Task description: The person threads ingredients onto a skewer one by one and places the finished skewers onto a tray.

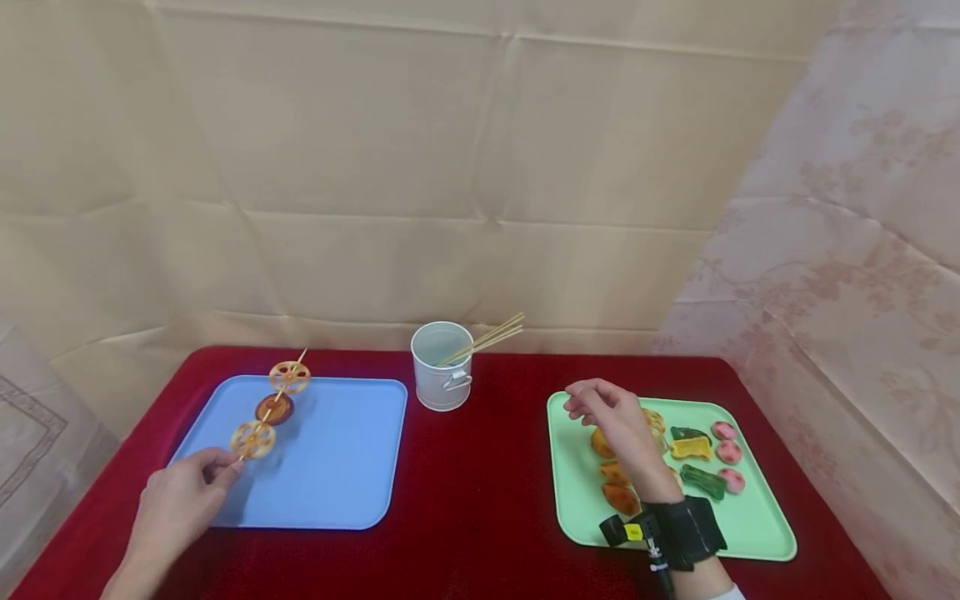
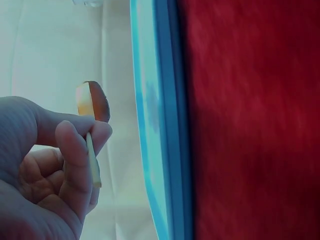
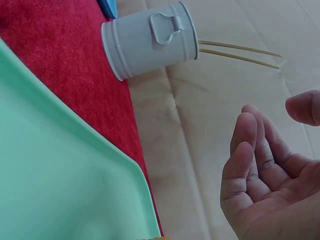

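My left hand (image 1: pixel 180 500) pinches the lower end of a bamboo skewer (image 2: pixel 94 167) between thumb and fingers. Threaded along it are a lotus root slice (image 1: pixel 252 439) near the fingers, a brown round piece like a mushroom (image 1: pixel 274 408), and a second lotus root slice (image 1: pixel 289 377) near the pointed tip. The skewer is held up over the blue tray (image 1: pixel 337 475). Over the green tray (image 1: pixel 577 512) hovers my right hand (image 1: pixel 618 421), its fingers loosely bent and thumb apart. Nothing is in it. The right forearm hides part of the toy food below.
Between the trays, at the back, stands a white bucket (image 1: pixel 442 387) with several bare skewers (image 1: pixel 498 335) leaning right. The green tray bears pink round slices (image 1: pixel 727 452), green pieces (image 1: pixel 703 482), a yellow piece (image 1: pixel 691 448) and orange-brown pieces (image 1: pixel 620 498). A red cloth (image 1: pixel 480 517) covers the table.
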`<state>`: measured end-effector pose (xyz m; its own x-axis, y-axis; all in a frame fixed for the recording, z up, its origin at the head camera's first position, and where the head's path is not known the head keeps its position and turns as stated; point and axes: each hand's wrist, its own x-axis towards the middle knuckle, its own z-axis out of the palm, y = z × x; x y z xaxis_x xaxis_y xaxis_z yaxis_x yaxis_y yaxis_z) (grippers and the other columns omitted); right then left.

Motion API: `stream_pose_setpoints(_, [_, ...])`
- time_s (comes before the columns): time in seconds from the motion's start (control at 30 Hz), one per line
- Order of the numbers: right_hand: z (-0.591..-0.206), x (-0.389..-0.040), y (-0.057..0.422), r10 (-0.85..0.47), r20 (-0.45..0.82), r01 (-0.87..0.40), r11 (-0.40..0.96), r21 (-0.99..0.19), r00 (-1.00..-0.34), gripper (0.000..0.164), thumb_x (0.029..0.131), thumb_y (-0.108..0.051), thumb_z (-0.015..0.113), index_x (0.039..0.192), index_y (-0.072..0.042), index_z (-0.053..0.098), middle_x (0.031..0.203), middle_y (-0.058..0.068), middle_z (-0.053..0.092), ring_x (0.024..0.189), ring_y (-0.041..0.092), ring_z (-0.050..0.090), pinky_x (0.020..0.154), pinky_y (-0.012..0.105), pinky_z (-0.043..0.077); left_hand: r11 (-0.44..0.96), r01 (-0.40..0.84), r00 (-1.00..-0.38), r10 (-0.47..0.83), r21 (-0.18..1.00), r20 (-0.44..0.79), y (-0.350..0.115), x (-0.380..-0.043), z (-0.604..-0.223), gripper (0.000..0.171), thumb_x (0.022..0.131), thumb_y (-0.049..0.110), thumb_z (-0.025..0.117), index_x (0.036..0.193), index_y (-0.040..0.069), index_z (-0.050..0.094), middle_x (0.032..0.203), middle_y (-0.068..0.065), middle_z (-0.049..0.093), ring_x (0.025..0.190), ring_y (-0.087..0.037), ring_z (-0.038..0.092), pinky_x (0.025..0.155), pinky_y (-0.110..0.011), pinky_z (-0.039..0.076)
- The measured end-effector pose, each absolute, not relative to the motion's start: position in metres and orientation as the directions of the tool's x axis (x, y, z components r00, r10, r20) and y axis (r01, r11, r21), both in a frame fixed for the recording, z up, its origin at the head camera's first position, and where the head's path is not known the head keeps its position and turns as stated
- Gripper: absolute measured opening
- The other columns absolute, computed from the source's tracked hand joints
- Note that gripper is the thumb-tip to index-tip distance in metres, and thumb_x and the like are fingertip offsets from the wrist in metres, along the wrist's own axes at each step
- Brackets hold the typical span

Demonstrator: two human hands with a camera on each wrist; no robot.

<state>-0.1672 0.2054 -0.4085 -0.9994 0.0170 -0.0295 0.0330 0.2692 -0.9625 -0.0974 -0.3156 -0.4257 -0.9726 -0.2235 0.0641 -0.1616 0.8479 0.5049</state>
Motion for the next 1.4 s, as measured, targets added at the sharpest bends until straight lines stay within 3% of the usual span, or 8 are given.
stream_pose_setpoints(0.13, [-0.408,-0.167,0.205,0.011,-0.027,0.029,0.273,-0.962,-1.000,0.040,0.104,-0.040,0.062,0.118,-0.004,0.070,0.102,0.013,0.073,0.094,0.023,0.068,0.087,0.035,0.054,0.845,-0.200,-0.964,-0.259,0.496,0.052,-0.333,-0.099,-0.429,0.023,0.092,0.011,0.071,0.100,-0.010,0.071,0.074,-0.007,0.066,0.068,-0.022,0.054,0.059,-0.035,0.037])
stream_pose_setpoints(0.3, [-0.408,-0.167,0.205,0.005,-0.032,0.032,0.284,-0.958,-0.999,0.040,0.104,-0.042,0.062,0.117,-0.005,0.070,0.103,0.015,0.073,0.095,0.025,0.068,0.086,0.035,0.054,0.826,-0.270,-0.959,-0.278,0.495,-0.059,-0.353,-0.102,-0.434,0.026,0.095,0.010,0.065,0.105,-0.014,0.066,0.073,-0.008,0.061,0.068,-0.024,0.051,0.055,-0.035,0.037])
stream_pose_setpoints(0.57, [-0.413,-0.168,0.205,0.008,-0.026,0.027,0.294,-0.955,-1.000,0.040,0.104,-0.042,0.062,0.116,-0.005,0.071,0.103,0.018,0.072,0.092,0.024,0.068,0.085,0.035,0.054,0.787,-0.357,-0.934,-0.310,0.504,-0.177,-0.370,-0.106,-0.443,0.034,0.096,0.009,0.064,0.113,-0.019,0.059,0.073,-0.008,0.059,0.054,-0.021,0.052,0.048,-0.033,0.043])
stream_pose_setpoints(0.77, [-0.413,-0.169,0.203,0.018,-0.044,0.047,0.302,-0.952,-0.999,0.043,0.103,-0.042,0.062,0.119,-0.004,0.070,0.105,0.020,0.072,0.093,0.024,0.068,0.088,0.039,0.054,0.794,-0.370,-0.929,-0.308,0.482,-0.206,-0.377,-0.109,-0.447,0.034,0.097,0.008,0.065,0.111,-0.021,0.058,0.072,-0.010,0.059,0.054,-0.021,0.053,0.049,-0.034,0.044])
stream_pose_setpoints(1.03, [-0.411,-0.167,0.202,0.022,-0.049,0.053,0.309,-0.950,-0.999,0.044,0.103,-0.040,0.062,0.121,-0.001,0.069,0.101,0.014,0.073,0.093,0.023,0.068,0.084,0.030,0.053,0.845,-0.318,-0.948,-0.273,0.429,-0.166,-0.381,-0.111,-0.442,0.029,0.094,0.008,0.066,0.103,-0.019,0.062,0.070,-0.009,0.061,0.061,-0.022,0.052,0.054,-0.037,0.041])
stream_pose_setpoints(1.27, [-0.413,-0.167,0.204,0.006,-0.033,0.033,0.307,-0.951,-0.999,0.039,0.104,-0.040,0.061,0.117,-0.005,0.071,0.104,0.018,0.073,0.092,0.023,0.068,0.087,0.036,0.054,0.816,-0.395,-0.916,-0.314,0.422,-0.252,-0.378,-0.109,-0.439,0.044,0.097,0.018,0.068,0.114,-0.021,0.058,0.061,-0.006,0.056,0.058,-0.021,0.053,0.054,-0.036,0.044])
stream_pose_setpoints(1.4, [-0.412,-0.167,0.204,0.007,-0.035,0.036,0.311,-0.950,-0.999,0.037,0.104,-0.041,0.061,0.116,-0.008,0.071,0.104,0.018,0.073,0.093,0.024,0.068,0.085,0.033,0.054,0.833,-0.394,-0.916,-0.324,0.388,-0.235,-0.377,-0.109,-0.430,0.050,0.095,0.024,0.070,0.113,-0.021,0.058,0.069,-0.011,0.060,0.065,-0.025,0.054,0.056,-0.038,0.047])
